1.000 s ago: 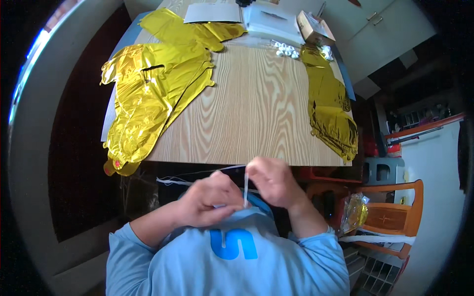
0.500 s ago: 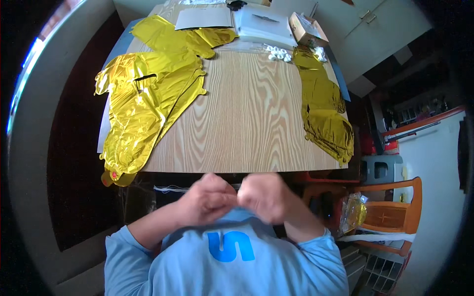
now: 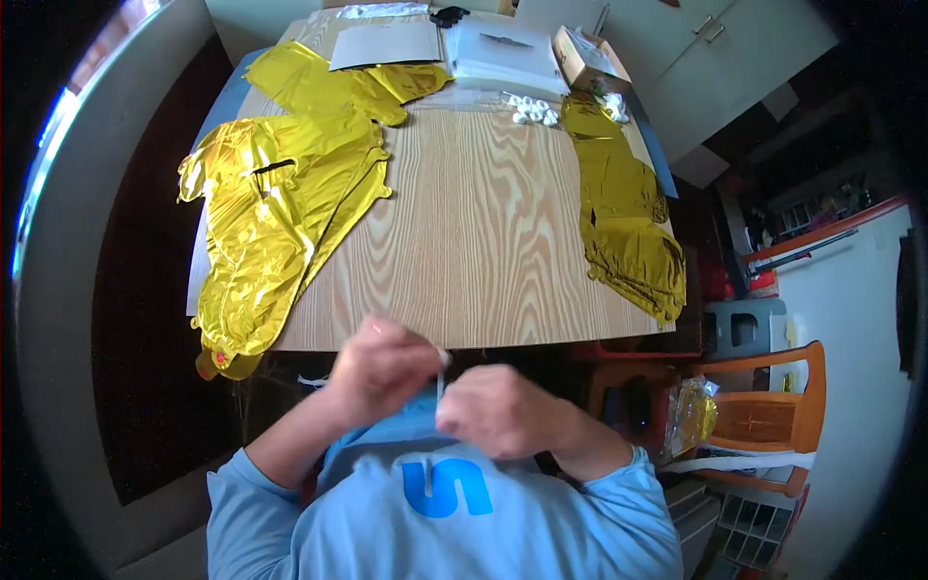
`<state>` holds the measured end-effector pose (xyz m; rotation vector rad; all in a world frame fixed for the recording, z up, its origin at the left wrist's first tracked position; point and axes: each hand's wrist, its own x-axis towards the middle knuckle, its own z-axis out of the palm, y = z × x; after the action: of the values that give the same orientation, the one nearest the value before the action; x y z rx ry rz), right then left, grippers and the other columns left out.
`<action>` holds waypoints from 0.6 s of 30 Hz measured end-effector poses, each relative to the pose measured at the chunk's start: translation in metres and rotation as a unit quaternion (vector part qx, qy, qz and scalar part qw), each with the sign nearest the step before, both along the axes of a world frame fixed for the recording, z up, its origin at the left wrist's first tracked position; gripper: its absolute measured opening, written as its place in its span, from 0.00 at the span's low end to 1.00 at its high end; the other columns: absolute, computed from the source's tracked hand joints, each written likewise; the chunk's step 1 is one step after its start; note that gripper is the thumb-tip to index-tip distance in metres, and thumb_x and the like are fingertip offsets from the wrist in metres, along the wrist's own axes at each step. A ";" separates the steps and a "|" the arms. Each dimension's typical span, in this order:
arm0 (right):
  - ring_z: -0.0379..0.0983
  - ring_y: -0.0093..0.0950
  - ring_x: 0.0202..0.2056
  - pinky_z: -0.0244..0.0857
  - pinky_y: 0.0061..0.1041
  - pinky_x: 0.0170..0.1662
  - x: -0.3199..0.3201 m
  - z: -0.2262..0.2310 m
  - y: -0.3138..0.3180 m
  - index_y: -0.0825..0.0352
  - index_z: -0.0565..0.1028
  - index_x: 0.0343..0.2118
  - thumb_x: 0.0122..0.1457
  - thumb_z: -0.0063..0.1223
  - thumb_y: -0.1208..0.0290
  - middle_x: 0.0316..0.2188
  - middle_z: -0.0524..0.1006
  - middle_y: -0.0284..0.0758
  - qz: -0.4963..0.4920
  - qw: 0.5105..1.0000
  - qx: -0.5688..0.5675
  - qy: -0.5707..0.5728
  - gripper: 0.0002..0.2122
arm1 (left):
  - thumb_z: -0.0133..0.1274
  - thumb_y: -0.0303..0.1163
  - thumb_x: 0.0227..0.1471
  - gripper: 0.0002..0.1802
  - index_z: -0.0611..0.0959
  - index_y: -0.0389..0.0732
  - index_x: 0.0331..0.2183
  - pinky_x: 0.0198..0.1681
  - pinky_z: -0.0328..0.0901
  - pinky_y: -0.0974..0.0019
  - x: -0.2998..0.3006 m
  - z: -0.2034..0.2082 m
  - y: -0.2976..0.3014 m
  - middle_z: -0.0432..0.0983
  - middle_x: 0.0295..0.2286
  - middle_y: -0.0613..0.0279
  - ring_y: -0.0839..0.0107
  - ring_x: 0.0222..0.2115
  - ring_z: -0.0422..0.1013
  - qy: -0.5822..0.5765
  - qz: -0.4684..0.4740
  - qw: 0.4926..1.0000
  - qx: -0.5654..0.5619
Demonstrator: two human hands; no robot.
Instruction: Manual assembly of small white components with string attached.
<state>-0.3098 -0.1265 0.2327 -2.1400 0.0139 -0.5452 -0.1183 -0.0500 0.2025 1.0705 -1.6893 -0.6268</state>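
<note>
In front of my chest, just off the table's near edge, my left hand point(image 3: 380, 367) is closed in a pinch. A small white bundle shows at its fingertips. From there a thin white string point(image 3: 441, 383) runs down, stretched short, to my right hand point(image 3: 498, 411), whose fingers are curled into a fist around its lower end. Whether it is string or narrow ribbon is hard to tell at this size. Beyond my left hand, flat gold foil balloons point(image 3: 266, 217) lie on the left of the table. More folded gold foil point(image 3: 623, 198) lies along the right side.
The wood-grain table point(image 3: 454, 242) spans the middle. Toward its far end are small white bundles point(image 3: 532, 110), a stack of clear plastic bags point(image 3: 505, 58), a grey-white sheet point(image 3: 385, 46) and a cardboard box point(image 3: 590, 60). A wooden chair point(image 3: 768, 416) stands at the right.
My hands have moved apart, the left rising and the right sinking slightly leftward. The white string now shows between them. The view has shifted a little.
</note>
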 end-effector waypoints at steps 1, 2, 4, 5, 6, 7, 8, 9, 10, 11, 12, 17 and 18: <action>0.71 0.38 0.23 0.65 0.33 0.27 0.000 0.007 -0.011 0.67 0.71 0.24 0.52 0.52 0.76 0.20 0.71 0.38 -0.014 1.000 -0.018 -0.018 0.03 | 0.58 0.22 0.44 0.07 0.83 0.38 0.30 0.30 0.65 0.64 -0.003 -0.005 0.001 0.75 0.26 0.59 0.66 0.25 0.71 -0.064 -0.037 0.996 -0.056; 0.71 0.38 0.23 0.65 0.33 0.27 -0.003 0.001 -0.021 0.66 0.71 0.24 0.55 0.51 0.74 0.21 0.71 0.38 -0.076 0.996 0.049 0.006 0.05 | 0.57 0.22 0.45 0.06 0.83 0.37 0.30 0.29 0.65 0.64 -0.011 0.003 0.001 0.76 0.26 0.58 0.68 0.26 0.71 -0.025 -0.070 0.995 -0.062; 0.71 0.38 0.23 0.64 0.34 0.27 0.001 -0.010 -0.022 0.65 0.71 0.24 0.57 0.48 0.73 0.21 0.72 0.38 -0.167 0.983 -0.041 0.069 0.06 | 0.56 0.22 0.45 0.05 0.83 0.37 0.30 0.30 0.65 0.64 -0.005 0.004 0.002 0.75 0.26 0.58 0.67 0.26 0.71 0.087 -0.048 0.995 -0.002; 0.71 0.38 0.24 0.64 0.34 0.27 0.000 -0.023 -0.017 0.65 0.71 0.25 0.58 0.47 0.73 0.22 0.72 0.39 -0.143 0.983 -0.069 0.089 0.06 | 0.56 0.22 0.45 0.05 0.83 0.37 0.29 0.30 0.65 0.64 0.000 0.006 0.000 0.75 0.26 0.58 0.67 0.27 0.71 0.141 -0.036 0.989 0.024; 0.70 0.38 0.23 0.63 0.35 0.27 0.002 -0.022 -0.009 0.65 0.72 0.25 0.57 0.49 0.73 0.22 0.72 0.40 -0.029 0.997 -0.062 0.031 0.05 | 0.56 0.24 0.45 0.05 0.83 0.37 0.29 0.30 0.65 0.65 0.002 0.009 0.000 0.75 0.27 0.57 0.67 0.27 0.71 0.109 0.081 0.987 0.084; 0.69 0.38 0.23 0.64 0.35 0.28 0.000 -0.013 0.003 0.65 0.73 0.25 0.55 0.51 0.74 0.22 0.72 0.40 -0.001 1.000 0.021 0.011 0.04 | 0.58 0.22 0.42 0.09 0.83 0.39 0.31 0.34 0.65 0.63 0.008 0.004 -0.006 0.77 0.28 0.60 0.64 0.29 0.73 0.009 0.093 0.994 0.048; 0.69 0.38 0.23 0.64 0.34 0.28 0.001 -0.003 -0.001 0.66 0.72 0.25 0.54 0.52 0.75 0.22 0.71 0.39 -0.011 1.000 0.004 -0.015 0.03 | 0.59 0.23 0.42 0.09 0.83 0.39 0.31 0.35 0.65 0.63 0.005 -0.001 -0.004 0.77 0.28 0.60 0.64 0.29 0.73 -0.018 0.031 0.999 0.035; 0.69 0.38 0.23 0.64 0.34 0.29 0.002 0.006 -0.010 0.66 0.72 0.25 0.53 0.52 0.76 0.22 0.71 0.38 -0.025 0.999 -0.015 -0.039 0.02 | 0.59 0.23 0.42 0.08 0.83 0.40 0.31 0.35 0.64 0.62 0.000 -0.004 -0.002 0.76 0.28 0.60 0.63 0.30 0.73 -0.044 -0.034 0.998 0.021; 0.72 0.40 0.25 0.67 0.36 0.29 0.005 0.015 -0.017 0.66 0.71 0.25 0.55 0.51 0.70 0.21 0.71 0.39 -0.093 0.995 -0.010 -0.018 0.06 | 0.59 0.23 0.43 0.09 0.83 0.40 0.32 0.37 0.63 0.61 -0.006 -0.002 0.005 0.77 0.29 0.61 0.63 0.31 0.73 -0.019 -0.074 0.997 0.011; 0.73 0.40 0.26 0.67 0.36 0.29 0.002 0.010 -0.017 0.66 0.71 0.25 0.55 0.51 0.70 0.22 0.72 0.39 -0.103 0.994 -0.016 0.019 0.06 | 0.59 0.23 0.44 0.08 0.83 0.38 0.31 0.36 0.65 0.62 -0.009 0.004 0.003 0.77 0.29 0.60 0.64 0.32 0.74 0.016 -0.116 0.993 0.030; 0.73 0.40 0.26 0.67 0.36 0.29 0.001 0.000 -0.019 0.66 0.71 0.24 0.55 0.50 0.71 0.22 0.72 0.39 -0.113 0.992 -0.025 0.054 0.06 | 0.58 0.23 0.45 0.07 0.84 0.37 0.31 0.36 0.66 0.63 -0.009 0.006 0.003 0.77 0.29 0.59 0.64 0.32 0.74 0.091 -0.096 0.990 0.052; 0.70 0.41 0.23 0.64 0.38 0.28 0.001 -0.006 0.004 0.67 0.68 0.25 0.55 0.51 0.71 0.20 0.70 0.40 -0.014 0.999 -0.002 0.043 0.07 | 0.56 0.22 0.48 0.03 0.83 0.35 0.29 0.31 0.64 0.69 -0.003 0.005 -0.005 0.76 0.27 0.58 0.72 0.27 0.70 0.195 0.073 0.969 0.135; 0.70 0.41 0.23 0.64 0.38 0.28 0.002 0.004 0.001 0.67 0.68 0.25 0.56 0.51 0.71 0.19 0.69 0.40 -0.037 0.999 0.004 0.033 0.07 | 0.57 0.22 0.48 0.04 0.83 0.35 0.30 0.30 0.63 0.69 -0.008 0.004 -0.003 0.76 0.27 0.58 0.72 0.27 0.70 0.168 0.093 0.973 0.125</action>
<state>-0.3076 -0.1259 0.2367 -2.1558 0.1321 -0.5149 -0.1264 -0.0534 0.2065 1.2076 -1.2239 -0.8620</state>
